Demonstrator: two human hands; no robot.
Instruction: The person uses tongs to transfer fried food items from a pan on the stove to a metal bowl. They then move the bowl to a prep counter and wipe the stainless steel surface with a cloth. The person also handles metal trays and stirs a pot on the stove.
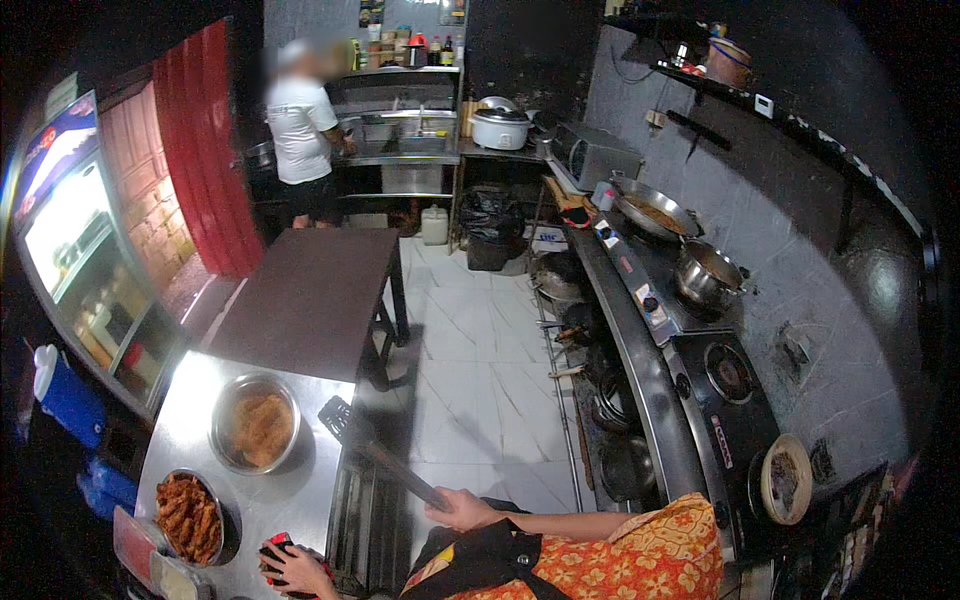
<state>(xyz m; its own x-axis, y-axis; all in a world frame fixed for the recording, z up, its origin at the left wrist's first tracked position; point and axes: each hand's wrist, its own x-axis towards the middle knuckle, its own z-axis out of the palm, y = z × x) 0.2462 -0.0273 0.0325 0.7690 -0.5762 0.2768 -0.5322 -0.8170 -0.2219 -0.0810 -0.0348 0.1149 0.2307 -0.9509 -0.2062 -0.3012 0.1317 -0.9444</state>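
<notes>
My right hand [465,510] is closed around the long handle of a slotted turner [400,470]. The turner's perforated head points away to the left, just off the steel table's edge. Over the near part of the steel table [290,500], the fingers of my left hand [300,573] grip a small red and black item [272,552]; its kind is hard to make out. Farther up stands a steel bowl [222,440] with orange-brown breaded food [262,428]. Left of my left hand, another bowl is heaped with browned fried pieces [188,515].
A brown table [300,300] adjoins the steel one. Along the right run stove burners [730,372] with a wide pan [655,208] and a steel pot [708,275]. A person [303,130] stands at the far sink [410,145]. A glass-door fridge [95,260] stands at left.
</notes>
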